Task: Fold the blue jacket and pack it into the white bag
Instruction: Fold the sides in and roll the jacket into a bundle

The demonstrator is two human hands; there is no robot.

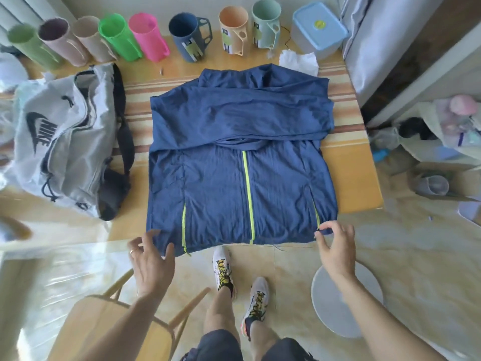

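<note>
The blue jacket (234,162) lies front up on the table (354,178), its yellow-green zipper running toward me. Both sleeves are folded across its upper half, and its hem hangs at the table's near edge. My left hand (152,264) is at the hem's left corner with fingers spread, the thumb resting on the fabric. My right hand (337,246) pinches the hem's right corner between thumb and forefinger. The white bag (65,142), with a black logo and a dark strap, sits crumpled on the table to the jacket's left.
A row of coloured cups (145,35) and a blue-lidded box (318,28) stand along the table's far edge, with white tissue (299,61) beside them. A wooden chair (117,316) is at my lower left and a round grey stool (338,300) at my lower right.
</note>
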